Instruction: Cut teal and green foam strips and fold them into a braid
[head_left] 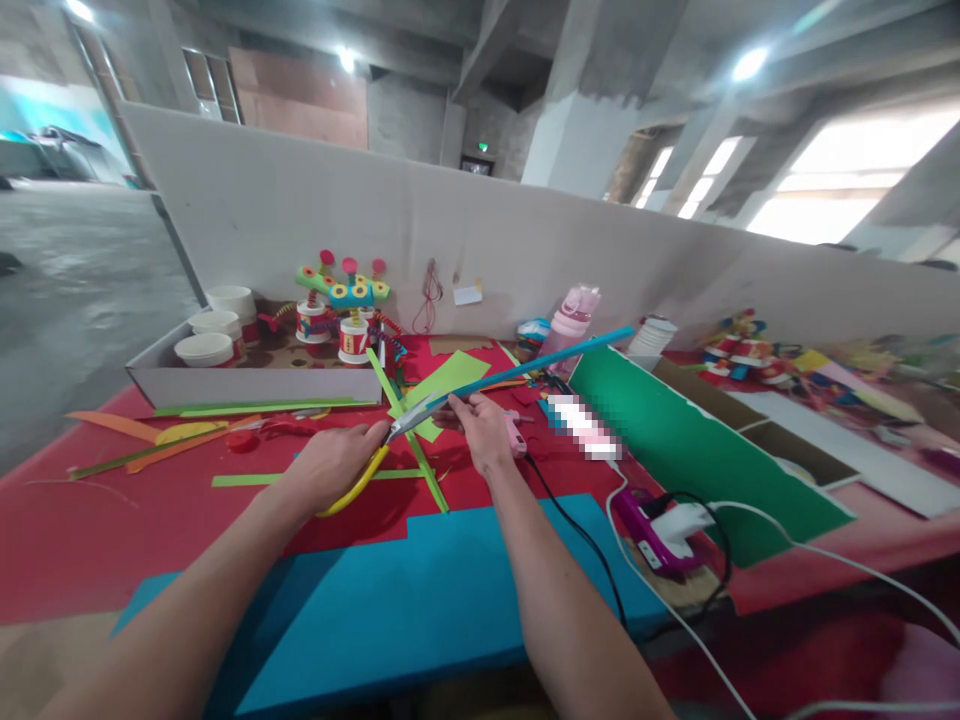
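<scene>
My left hand (336, 462) is closed around the yellow handle of a pair of scissors (357, 484). The metal blades point up and to the right and meet the near end of a long blue paper strip (540, 357). My right hand (480, 430) pinches that strip close to the blades, and its far end slants up to the right. Several green paper strips (247, 480) and a wider green paper piece (450, 382) lie under and around the hands. Below the forearms is a large blue sheet (420, 600).
A box (255, 386) holding paper cups (204, 349) and cup figures (353, 335) stands at back left. To the right are a green-sided box (690, 450), a pink bottle (574, 318) and a purple power strip (660, 540) with cables. A white partition (360, 210) runs behind.
</scene>
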